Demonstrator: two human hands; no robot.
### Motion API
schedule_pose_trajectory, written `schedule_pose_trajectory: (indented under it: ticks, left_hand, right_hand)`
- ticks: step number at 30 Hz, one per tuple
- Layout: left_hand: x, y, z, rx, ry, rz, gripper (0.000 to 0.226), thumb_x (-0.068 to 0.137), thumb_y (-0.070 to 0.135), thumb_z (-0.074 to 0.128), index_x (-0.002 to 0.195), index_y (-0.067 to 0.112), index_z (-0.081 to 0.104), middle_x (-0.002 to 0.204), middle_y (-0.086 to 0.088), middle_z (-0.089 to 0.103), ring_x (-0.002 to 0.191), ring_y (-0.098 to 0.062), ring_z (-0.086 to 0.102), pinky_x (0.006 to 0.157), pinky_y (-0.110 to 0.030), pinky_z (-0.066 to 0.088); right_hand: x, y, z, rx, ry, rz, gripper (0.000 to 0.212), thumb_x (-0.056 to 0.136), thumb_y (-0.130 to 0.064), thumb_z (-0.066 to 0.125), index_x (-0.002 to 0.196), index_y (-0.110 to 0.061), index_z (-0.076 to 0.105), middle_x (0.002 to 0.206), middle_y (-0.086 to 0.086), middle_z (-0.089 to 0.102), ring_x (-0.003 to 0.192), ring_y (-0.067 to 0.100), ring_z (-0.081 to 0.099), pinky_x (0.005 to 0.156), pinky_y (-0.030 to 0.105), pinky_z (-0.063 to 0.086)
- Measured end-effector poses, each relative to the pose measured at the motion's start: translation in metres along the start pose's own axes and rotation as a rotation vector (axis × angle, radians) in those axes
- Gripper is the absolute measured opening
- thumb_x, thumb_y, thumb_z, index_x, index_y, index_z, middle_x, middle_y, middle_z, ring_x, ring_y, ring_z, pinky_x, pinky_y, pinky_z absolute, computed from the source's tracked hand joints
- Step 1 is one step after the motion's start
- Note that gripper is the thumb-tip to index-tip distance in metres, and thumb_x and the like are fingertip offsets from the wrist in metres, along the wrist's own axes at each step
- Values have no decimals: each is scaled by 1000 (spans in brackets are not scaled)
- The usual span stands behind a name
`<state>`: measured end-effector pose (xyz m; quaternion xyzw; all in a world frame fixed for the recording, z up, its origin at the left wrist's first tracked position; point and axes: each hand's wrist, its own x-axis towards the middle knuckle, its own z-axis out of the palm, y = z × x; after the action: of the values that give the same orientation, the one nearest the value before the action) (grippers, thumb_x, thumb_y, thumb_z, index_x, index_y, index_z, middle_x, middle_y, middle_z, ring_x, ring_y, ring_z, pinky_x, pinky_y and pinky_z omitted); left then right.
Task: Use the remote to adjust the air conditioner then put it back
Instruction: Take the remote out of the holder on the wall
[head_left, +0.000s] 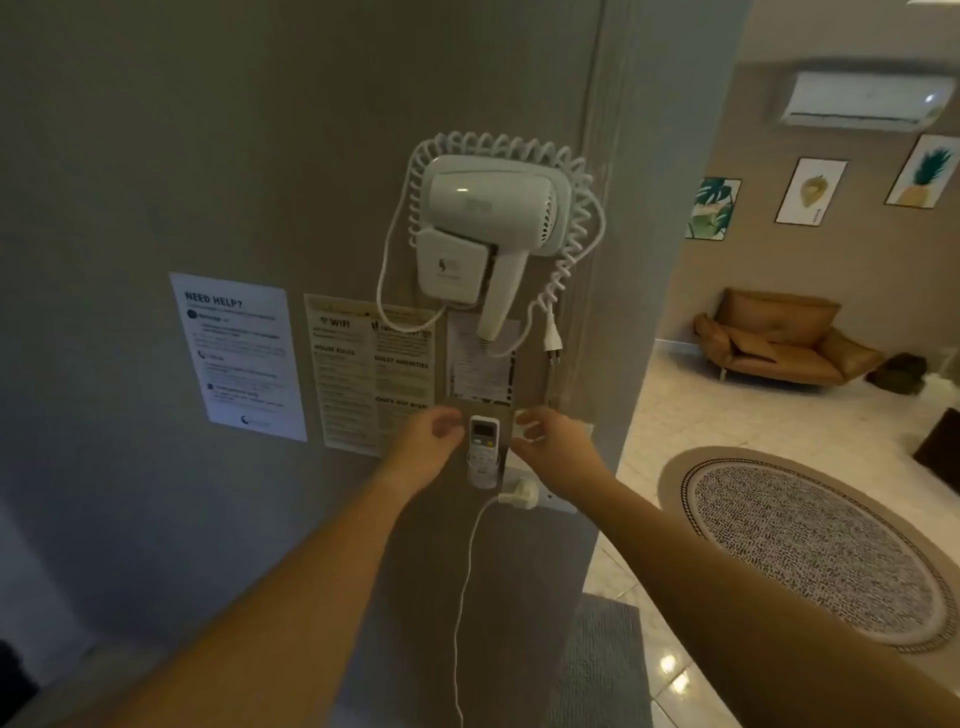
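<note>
Neither hand had a grip on anything: the left hand (428, 441) and the right hand (543, 441) hung on either side of the remote (483, 441), fingers loosely curled and released, close beside it. Whether the fingertips brushed its edges could not be told. The remote stood upright in its white wall holder (482, 474), display at the top and buttons below, the lower end sunk in the cradle.

Just below and to the right of the holder, a white plug (521, 492) sat in a socket strip (556, 501), its thin cable (462, 597) trailing down the wall. Above the remote hung a white hair dryer (493, 228) in its wall mount, ringed by a coiled cord (571, 249) whose loose plug (552, 340) dangled to the right. To the left, printed notices were stuck to the wall: a white help sheet (239, 358) and a yellow house-rules sheet (363, 374).

Well away, high on the far room's wall at upper right, was the air conditioner (862, 101), with three framed pictures (810, 191) beneath it, a tan sofa (779, 338) and a round rug (810, 545) on the tiled floor.
</note>
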<state>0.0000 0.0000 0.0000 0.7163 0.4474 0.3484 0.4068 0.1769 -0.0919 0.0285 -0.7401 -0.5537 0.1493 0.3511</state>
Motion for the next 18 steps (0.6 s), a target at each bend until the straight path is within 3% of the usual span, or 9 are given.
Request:
schedule_pose_trajectory:
  ticks: [3, 6, 8, 14, 18]
  left_hand:
    - [15, -9, 9, -83, 35, 1, 30, 103, 20, 65, 133, 16, 67, 123, 3, 67, 116, -13, 60, 98, -36, 51]
    - [27, -20, 21, -126, 23, 1, 31, 103, 22, 65, 132, 14, 69, 123, 2, 71, 116, -15, 64, 97, -31, 49]
    - [32, -26, 25, -162, 19, 9, 30, 104, 22, 64, 132, 13, 69, 123, 1, 72, 117, -16, 66, 99, -32, 51]
    - [42, -38, 28, -224, 15, 15, 26, 103, 23, 66, 127, 15, 73, 111, 3, 75, 108, -16, 71, 99, -40, 57]
    - [45, -41, 27, -208, -7, 30, 25, 103, 24, 66, 125, 17, 74, 110, 3, 76, 106, -15, 71, 95, -37, 58]
  right_hand:
    - [15, 1, 12, 28, 36, 58, 38, 96, -31, 74, 130, -15, 65, 120, 8, 72, 108, 26, 70, 95, 39, 58]
    - [26, 4, 24, 25, 57, 69, 31, 98, -28, 72, 125, -15, 67, 115, 8, 75, 101, 24, 71, 88, 36, 58]
    - [31, 5, 31, 0, 66, 55, 27, 100, -25, 69, 124, -14, 68, 113, 8, 75, 99, 24, 71, 85, 32, 54]
    - [46, 10, 50, -36, 64, 28, 21, 100, -20, 69, 119, -14, 71, 104, 5, 78, 95, 21, 74, 90, 36, 59]
    - [50, 11, 55, -47, 75, 25, 16, 100, -17, 66, 115, -15, 73, 98, 6, 78, 89, 22, 74, 88, 41, 62]
